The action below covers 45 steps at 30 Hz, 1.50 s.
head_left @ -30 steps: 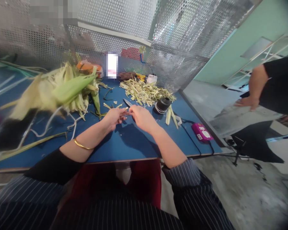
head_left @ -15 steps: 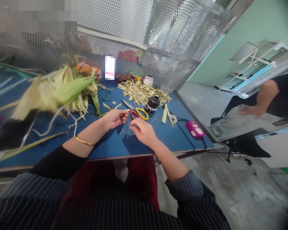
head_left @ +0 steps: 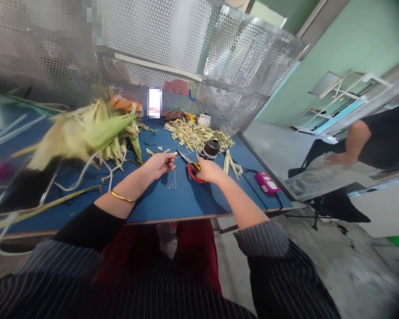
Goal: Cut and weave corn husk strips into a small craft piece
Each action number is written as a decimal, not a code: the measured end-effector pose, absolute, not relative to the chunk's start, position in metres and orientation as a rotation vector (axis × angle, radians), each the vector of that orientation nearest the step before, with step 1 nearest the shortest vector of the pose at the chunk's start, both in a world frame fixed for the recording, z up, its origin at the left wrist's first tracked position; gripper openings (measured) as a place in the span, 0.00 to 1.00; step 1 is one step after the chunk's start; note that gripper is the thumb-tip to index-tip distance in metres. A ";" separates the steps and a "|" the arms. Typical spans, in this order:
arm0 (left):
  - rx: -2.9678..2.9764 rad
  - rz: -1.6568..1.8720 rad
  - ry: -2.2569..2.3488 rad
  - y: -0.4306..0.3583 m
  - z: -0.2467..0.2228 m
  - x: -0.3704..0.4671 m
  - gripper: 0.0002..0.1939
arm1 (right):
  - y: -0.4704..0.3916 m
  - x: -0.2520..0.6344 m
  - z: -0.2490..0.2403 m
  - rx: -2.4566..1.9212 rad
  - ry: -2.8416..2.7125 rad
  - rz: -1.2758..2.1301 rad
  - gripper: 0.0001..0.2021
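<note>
My left hand is closed in a pinch on a small pale strip of corn husk with thin white thread on it. One loose thread end hangs below the fingers, and another runs right toward the spool. My right hand has its fingers round the handles of the scissors; one red loop shows and the yellow one is mostly covered. The blades point up and left toward my left hand. Just behind my right hand, a dark cone-shaped spool of thread stands upright.
Corn husks lie heaped at the left, and a pile of husk shreds sits behind the spool. Folded husk strips and a purple box with a black cable are at the right. Another person's hand rests on plastic sheeting.
My right hand has left the thread near my left hand, moved right and taken hold of the scissors, which were lying on the table. My left hand keeps its pinch.
</note>
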<state>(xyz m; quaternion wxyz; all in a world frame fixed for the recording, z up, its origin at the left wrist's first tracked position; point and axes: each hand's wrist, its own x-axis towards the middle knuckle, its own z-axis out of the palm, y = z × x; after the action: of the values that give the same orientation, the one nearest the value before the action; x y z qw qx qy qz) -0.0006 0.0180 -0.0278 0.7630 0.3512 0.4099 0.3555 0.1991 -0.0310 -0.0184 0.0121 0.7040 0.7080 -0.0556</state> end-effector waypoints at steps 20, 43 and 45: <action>0.775 0.799 0.889 0.020 -0.032 0.001 0.11 | -0.093 0.217 -0.013 2.318 1.759 -2.557 0.16; 1.048 0.910 0.808 0.000 -0.002 -0.012 0.08 | -0.061 0.223 -0.024 2.521 2.043 -0.144 0.18; 1.132 0.935 0.803 -0.006 0.000 -0.015 0.07 | -0.061 0.217 -0.016 2.459 2.110 -0.050 0.15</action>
<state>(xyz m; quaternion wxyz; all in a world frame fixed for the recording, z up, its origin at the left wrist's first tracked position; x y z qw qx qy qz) -0.0146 -0.0061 -0.0001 0.6700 0.5021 0.3562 0.4150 0.2174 -0.0608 -0.0164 -0.0495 0.7578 0.6504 -0.0154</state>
